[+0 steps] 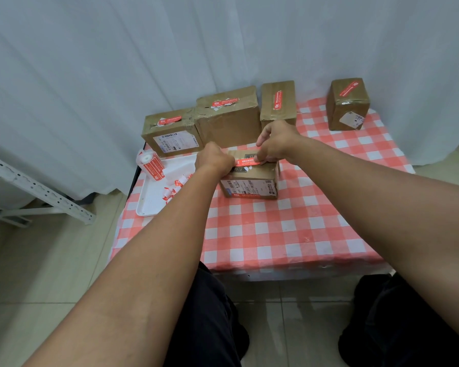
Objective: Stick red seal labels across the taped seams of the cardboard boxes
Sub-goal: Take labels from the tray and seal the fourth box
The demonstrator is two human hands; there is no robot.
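A small cardboard box (252,181) sits mid-table with a shipping label on its near face. Across its top lies a red seal label (245,162). My left hand (214,161) grips the label's left end, fingers curled. My right hand (274,144) pinches the right end of the label over the box top. Whether the label is fully stuck down I cannot tell. Several other boxes stand behind: one at far left (170,133), a bigger one (228,120), a narrow one (277,102) and one apart at far right (347,104), each bearing a red label.
A white tray (154,197) at the table's left holds a roll of red labels (150,164) and peeled backing scraps (176,186). The table wears a red-and-white checked cloth (289,229). A white metal rack (37,192) stands left on the floor; curtains hang behind.
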